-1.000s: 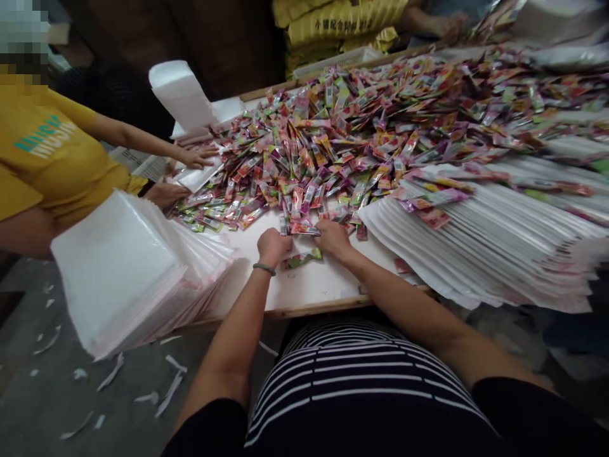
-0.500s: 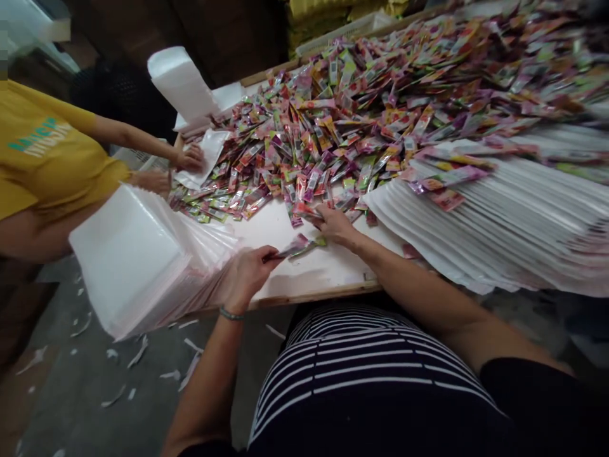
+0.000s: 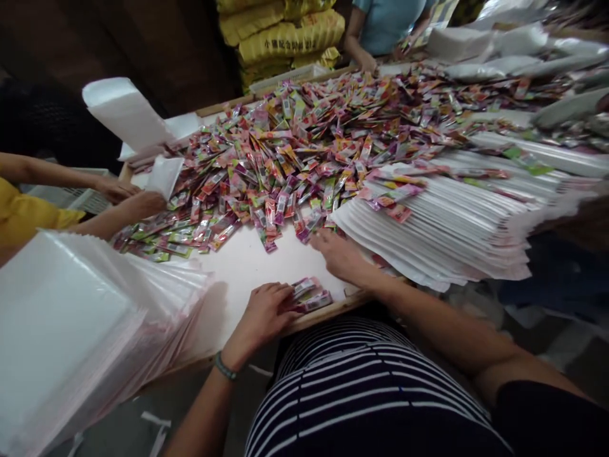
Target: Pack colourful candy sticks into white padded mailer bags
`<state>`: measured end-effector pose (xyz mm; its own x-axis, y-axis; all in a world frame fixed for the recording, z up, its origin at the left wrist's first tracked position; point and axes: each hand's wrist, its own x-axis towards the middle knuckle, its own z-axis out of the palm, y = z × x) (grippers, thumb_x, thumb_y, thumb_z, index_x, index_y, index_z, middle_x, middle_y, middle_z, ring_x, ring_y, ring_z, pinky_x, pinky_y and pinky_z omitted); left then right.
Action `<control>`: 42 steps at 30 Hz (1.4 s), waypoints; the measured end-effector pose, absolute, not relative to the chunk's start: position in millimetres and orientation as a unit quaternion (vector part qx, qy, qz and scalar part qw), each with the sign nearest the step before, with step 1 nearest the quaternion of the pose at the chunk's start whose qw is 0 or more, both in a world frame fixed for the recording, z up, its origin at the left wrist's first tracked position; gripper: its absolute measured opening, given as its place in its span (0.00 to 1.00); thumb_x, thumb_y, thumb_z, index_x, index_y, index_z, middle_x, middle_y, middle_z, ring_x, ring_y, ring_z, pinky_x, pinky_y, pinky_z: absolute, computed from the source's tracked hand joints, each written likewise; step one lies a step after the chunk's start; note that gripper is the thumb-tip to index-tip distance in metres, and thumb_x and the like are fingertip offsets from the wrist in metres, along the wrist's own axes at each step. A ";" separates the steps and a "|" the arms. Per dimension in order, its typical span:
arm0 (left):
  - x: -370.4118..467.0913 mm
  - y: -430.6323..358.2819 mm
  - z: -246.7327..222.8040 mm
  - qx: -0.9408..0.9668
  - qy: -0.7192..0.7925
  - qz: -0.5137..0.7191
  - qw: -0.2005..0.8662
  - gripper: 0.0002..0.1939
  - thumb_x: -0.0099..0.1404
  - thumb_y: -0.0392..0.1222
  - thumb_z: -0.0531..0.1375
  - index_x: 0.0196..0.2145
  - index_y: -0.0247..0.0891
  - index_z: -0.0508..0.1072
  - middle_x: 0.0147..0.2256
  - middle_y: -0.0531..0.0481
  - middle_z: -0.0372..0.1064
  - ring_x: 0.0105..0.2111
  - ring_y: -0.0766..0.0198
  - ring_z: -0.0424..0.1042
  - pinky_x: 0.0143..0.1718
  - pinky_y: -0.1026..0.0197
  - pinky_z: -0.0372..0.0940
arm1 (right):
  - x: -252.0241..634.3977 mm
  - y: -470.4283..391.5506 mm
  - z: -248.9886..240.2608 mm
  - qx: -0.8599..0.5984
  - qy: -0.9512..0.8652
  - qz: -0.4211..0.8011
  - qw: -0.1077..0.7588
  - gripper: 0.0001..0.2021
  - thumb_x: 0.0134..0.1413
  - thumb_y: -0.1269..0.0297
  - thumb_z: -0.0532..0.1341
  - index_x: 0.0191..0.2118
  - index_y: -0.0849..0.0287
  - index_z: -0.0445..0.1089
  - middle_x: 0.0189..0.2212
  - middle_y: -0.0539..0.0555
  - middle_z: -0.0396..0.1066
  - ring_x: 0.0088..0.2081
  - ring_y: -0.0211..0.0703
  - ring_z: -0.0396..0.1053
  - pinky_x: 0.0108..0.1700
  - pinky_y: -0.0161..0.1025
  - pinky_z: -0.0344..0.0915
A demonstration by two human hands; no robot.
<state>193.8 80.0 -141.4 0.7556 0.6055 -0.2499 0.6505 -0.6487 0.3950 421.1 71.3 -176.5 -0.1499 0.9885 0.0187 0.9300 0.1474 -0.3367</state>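
Note:
My left hand (image 3: 266, 311) rests at the table's near edge, its fingers closed over a small bunch of snack packets (image 3: 311, 295) lying on the white tabletop (image 3: 233, 273). Part of the bunch is hidden under my fingers. To the right, my right hand (image 3: 340, 257) reaches to the near fringe of a big pile of colourful snack packets (image 3: 285, 158). Its fingers are loosely bent and apart, the tips at a packet there, with nothing visibly lifted in them. The fanned stack of white plastic bags (image 3: 428, 222) lies just right of this hand.
Another stack of white bags (image 3: 71, 330) leans over the table's left edge. A co-worker's hands (image 3: 128, 197) hold a white pouch at the left. A person in blue (image 3: 390, 28) works across the table. Yellow sacks (image 3: 290, 41) stand behind a white crate (image 3: 285, 77).
The view has turned right. My left hand has lowered its packets to the tabletop near the edge. My right hand no longer shows the packets it held. The co-worker's pouch has been raised.

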 end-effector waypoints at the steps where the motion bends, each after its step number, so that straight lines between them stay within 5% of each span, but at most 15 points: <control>1: 195.4 80.2 -135.6 0.900 0.338 -0.052 0.269 0.16 0.62 0.50 0.62 0.45 0.41 0.76 0.44 0.44 0.77 0.45 0.51 0.74 0.49 0.52 0.66 | 422.9 73.3 -178.0 -0.670 -0.727 0.110 0.103 0.29 0.55 0.82 0.49 0.63 0.69 0.60 0.62 0.72 0.57 0.62 0.56 0.58 0.59 0.50 0.59; 4: 196.0 90.5 -131.1 0.862 0.396 -0.020 0.315 0.18 0.65 0.49 0.59 0.50 0.41 0.75 0.47 0.45 0.76 0.44 0.55 0.75 0.47 0.56 0.67 | 410.7 78.1 -180.9 -0.656 -0.736 0.144 0.085 0.31 0.51 0.83 0.51 0.63 0.67 0.61 0.63 0.71 0.57 0.64 0.58 0.55 0.60 0.53 0.57; 8: 187.0 111.8 -144.1 0.839 0.505 0.028 0.201 0.26 0.63 0.42 0.61 0.58 0.36 0.67 0.52 0.39 0.72 0.48 0.52 0.73 0.51 0.53 0.66 | 398.0 77.9 -178.6 -0.580 -0.768 0.220 0.159 0.39 0.47 0.83 0.52 0.67 0.57 0.54 0.65 0.62 0.55 0.62 0.49 0.60 0.57 0.44 0.63; 11: 189.6 120.6 -149.4 0.861 0.489 0.042 0.135 0.31 0.61 0.45 0.63 0.60 0.33 0.65 0.53 0.37 0.70 0.51 0.49 0.70 0.53 0.51 0.65 | 417.5 81.4 -176.6 -0.635 -0.733 0.170 0.176 0.33 0.52 0.82 0.51 0.65 0.63 0.58 0.62 0.63 0.61 0.61 0.48 0.60 0.58 0.42 0.61; 15: 224.2 139.1 -150.2 0.915 0.394 0.049 0.065 0.38 0.57 0.44 0.67 0.62 0.33 0.60 0.63 0.34 0.58 0.60 0.44 0.59 0.58 0.47 0.58 | 440.4 87.1 -176.6 -0.633 -0.767 0.065 0.084 0.22 0.60 0.75 0.52 0.59 0.62 0.65 0.60 0.65 0.62 0.59 0.55 0.60 0.53 0.46 0.61; 18: 251.6 158.6 -154.5 0.938 0.342 0.015 0.054 0.29 0.59 0.40 0.65 0.58 0.36 0.66 0.58 0.37 0.66 0.57 0.44 0.61 0.55 0.46 0.59 | 439.3 78.3 -177.8 -0.574 -0.818 0.026 0.031 0.13 0.62 0.66 0.56 0.49 0.61 0.72 0.56 0.65 0.66 0.57 0.60 0.59 0.50 0.49 0.60; 21: 256.8 166.2 -165.7 0.945 0.323 0.007 0.045 0.10 0.67 0.39 0.57 0.43 0.35 0.75 0.40 0.40 0.75 0.48 0.49 0.66 0.51 0.48 0.60 | 438.5 62.8 -178.5 -0.545 -0.838 0.034 0.025 0.09 0.63 0.69 0.55 0.40 0.60 0.72 0.48 0.62 0.72 0.52 0.56 0.63 0.47 0.46 0.58; 25: 240.3 157.8 -181.9 0.935 0.344 0.059 0.058 0.12 0.70 0.40 0.52 0.43 0.35 0.74 0.36 0.42 0.73 0.43 0.53 0.67 0.49 0.52 0.62 | 444.0 68.1 -166.8 -0.618 -0.778 0.083 0.070 0.14 0.60 0.76 0.50 0.46 0.62 0.69 0.37 0.58 0.74 0.39 0.47 0.68 0.40 0.40 0.57; 29: 239.1 153.6 -178.1 0.926 0.372 0.050 0.049 0.17 0.69 0.40 0.53 0.53 0.33 0.70 0.39 0.39 0.72 0.46 0.51 0.66 0.50 0.51 0.62 | 447.1 120.4 -149.7 -0.617 -0.782 0.023 0.079 0.18 0.61 0.78 0.47 0.49 0.62 0.70 0.42 0.61 0.73 0.45 0.50 0.66 0.43 0.41 0.56; 33: 249.6 156.7 -165.5 0.940 0.337 0.044 0.022 0.14 0.69 0.43 0.54 0.46 0.37 0.76 0.46 0.36 0.69 0.50 0.48 0.63 0.55 0.46 0.59 | 448.5 163.9 -149.2 -0.594 -0.804 0.018 0.014 0.13 0.62 0.73 0.52 0.40 0.64 0.75 0.38 0.63 0.74 0.45 0.53 0.66 0.41 0.42 0.56; 36: 249.1 158.8 -165.0 0.948 0.310 0.061 0.033 0.11 0.68 0.42 0.56 0.43 0.40 0.76 0.55 0.40 0.66 0.55 0.47 0.61 0.56 0.43 0.56 | 449.6 164.7 -154.2 -0.580 -0.815 -0.004 0.015 0.13 0.62 0.71 0.53 0.40 0.63 0.75 0.44 0.64 0.72 0.48 0.54 0.64 0.44 0.44 0.55; 42: 242.0 159.8 -171.2 0.956 0.276 0.049 0.092 0.09 0.69 0.39 0.54 0.38 0.37 0.74 0.38 0.42 0.74 0.46 0.50 0.66 0.48 0.49 0.60 | 453.2 144.7 -138.7 -0.616 -0.787 -0.023 0.039 0.12 0.60 0.75 0.52 0.46 0.63 0.69 0.43 0.63 0.73 0.47 0.53 0.65 0.48 0.45 0.53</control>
